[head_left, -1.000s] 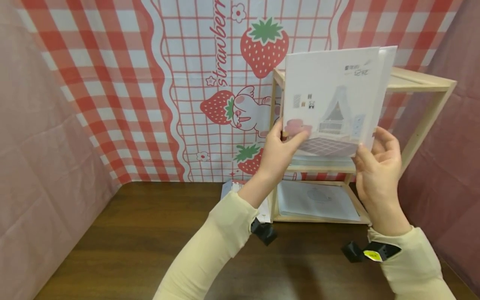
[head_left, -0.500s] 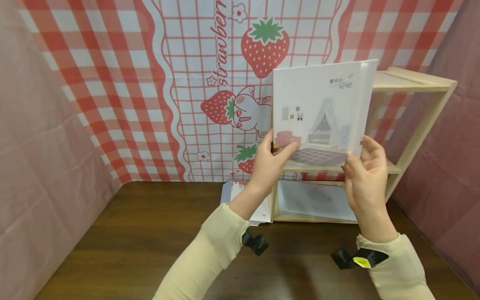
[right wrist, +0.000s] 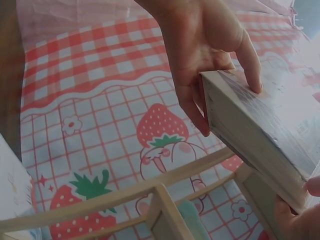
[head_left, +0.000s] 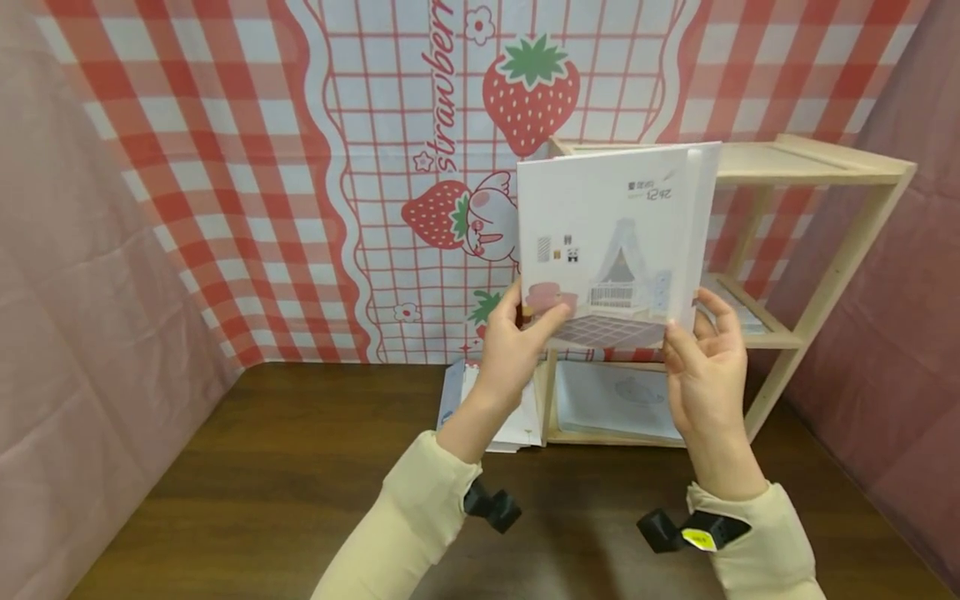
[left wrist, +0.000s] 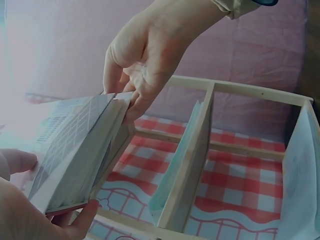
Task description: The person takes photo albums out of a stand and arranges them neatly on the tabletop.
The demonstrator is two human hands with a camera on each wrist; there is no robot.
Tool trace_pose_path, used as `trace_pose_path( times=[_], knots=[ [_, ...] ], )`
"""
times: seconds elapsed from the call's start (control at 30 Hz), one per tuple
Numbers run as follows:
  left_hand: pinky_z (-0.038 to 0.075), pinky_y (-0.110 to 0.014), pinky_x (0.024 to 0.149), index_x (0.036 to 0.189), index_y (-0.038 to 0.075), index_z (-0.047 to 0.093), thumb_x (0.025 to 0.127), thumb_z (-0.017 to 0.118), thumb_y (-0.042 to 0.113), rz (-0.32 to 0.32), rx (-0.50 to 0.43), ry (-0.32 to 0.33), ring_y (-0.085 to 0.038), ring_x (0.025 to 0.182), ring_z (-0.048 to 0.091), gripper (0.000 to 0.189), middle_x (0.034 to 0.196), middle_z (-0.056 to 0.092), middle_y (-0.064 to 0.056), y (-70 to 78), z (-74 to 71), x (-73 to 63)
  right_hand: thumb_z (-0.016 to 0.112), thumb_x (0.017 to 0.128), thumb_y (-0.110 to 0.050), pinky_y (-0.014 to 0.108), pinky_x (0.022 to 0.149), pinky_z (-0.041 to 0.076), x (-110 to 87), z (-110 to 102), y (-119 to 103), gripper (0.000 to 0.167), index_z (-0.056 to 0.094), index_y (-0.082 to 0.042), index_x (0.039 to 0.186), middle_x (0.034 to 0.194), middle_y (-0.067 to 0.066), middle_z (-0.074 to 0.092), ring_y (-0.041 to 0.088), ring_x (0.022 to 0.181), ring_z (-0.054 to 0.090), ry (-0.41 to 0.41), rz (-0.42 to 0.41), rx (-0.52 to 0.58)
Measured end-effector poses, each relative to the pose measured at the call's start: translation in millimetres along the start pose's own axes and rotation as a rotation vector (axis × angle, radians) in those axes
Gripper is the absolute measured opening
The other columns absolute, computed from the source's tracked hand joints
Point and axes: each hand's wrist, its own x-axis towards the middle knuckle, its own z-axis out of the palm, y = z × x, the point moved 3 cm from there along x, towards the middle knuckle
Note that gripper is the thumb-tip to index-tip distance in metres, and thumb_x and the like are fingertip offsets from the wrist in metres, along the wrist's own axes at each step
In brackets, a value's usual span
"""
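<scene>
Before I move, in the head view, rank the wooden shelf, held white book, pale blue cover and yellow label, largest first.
1. Wooden shelf
2. White book, nearer the camera
3. Pale blue cover, partly hidden
4. Yellow label

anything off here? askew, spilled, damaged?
One minor thing: the papers on the table, left of the wooden shelf, form an untidy stack with edges out of line. No spill or damage visible; left hand and right hand hold the book.
</scene>
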Motion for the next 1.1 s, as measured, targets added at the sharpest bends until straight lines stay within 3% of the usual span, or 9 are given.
trace_pose_path(
  times=[0.17,0.4,1.1],
  knots=[
    [0.049,-0.024,0.074,0.121,0.012,0.052,0.085,0.062,0.012,-0.010,-0.015,0.004,-0.010,0.086,0.059,0.037,0.104,0.061,-0.009,-0.8,-6.8,-4.7,0.052,0.083,0.014,0.017,0.056,0.046,-3.7,0.9,5.5,0.036,0.048,-0.003,0.114,0.099,0.012,0.058,0.013,0.075,0.057,-0.003,0.020,-0.012],
    [0.046,-0.023,0.069,0.119,0.010,0.054,0.085,0.061,0.011,-0.022,-0.004,0.029,-0.009,0.082,0.056,0.034,0.098,0.059,-0.002,-7.0,-19.3,-10.0,0.052,0.082,0.016,0.017,0.056,0.046,-9.9,0.4,15.9,0.035,0.050,-0.003,0.111,0.091,0.010,0.061,0.013,0.074,0.057,-0.012,0.054,0.007],
    [0.046,-0.029,0.080,0.121,0.015,0.053,0.085,0.063,0.018,-0.115,0.010,0.109,-0.014,0.088,0.057,0.037,0.100,0.059,-0.005,-22.1,-49.4,-22.6,0.048,0.086,0.012,0.020,0.072,0.051,-25.4,5.7,38.4,0.032,0.047,-0.003,0.114,0.102,0.005,0.060,0.012,0.088,0.059,-0.113,0.145,-0.070]
  ],
)
